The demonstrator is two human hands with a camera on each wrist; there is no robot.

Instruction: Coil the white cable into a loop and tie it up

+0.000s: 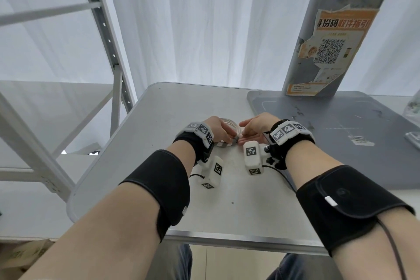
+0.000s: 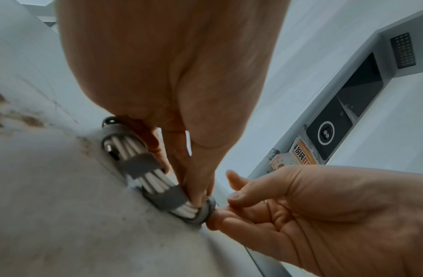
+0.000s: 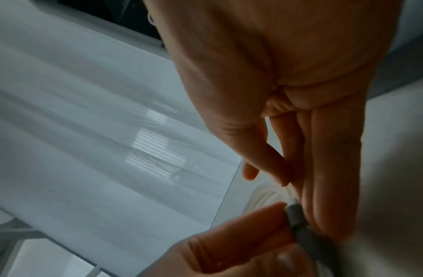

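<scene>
The white cable (image 2: 156, 184) lies coiled on the table (image 1: 141, 166), just above the middle of the head frame, its strands bunched side by side. A grey strap (image 2: 166, 198) winds round the bunch in several turns, seen clearest in the lower centre of the left wrist frame. My left hand (image 1: 216, 129) comes down on the coil from above; its fingertips (image 2: 198, 196) are curled onto the strap and cable and pinch them against the table. My right hand (image 1: 254, 127) sits just right of it, palm turned up, fingers nearly straight, one fingertip (image 2: 217, 218) touching the end of the strap wrap; the thumb is bent above and closes on nothing. From the right wrist frame I see those straight fingers lying alongside the grey strap. Both wrists carry black bands and white marker blocks (image 1: 252, 157). To the right of the frame a grey base plate (image 1: 341, 134) lies on the table, holding an upright post (image 1: 336, 29) with an orange sticker. White curtains (image 1: 204, 18) hang behind.
</scene>
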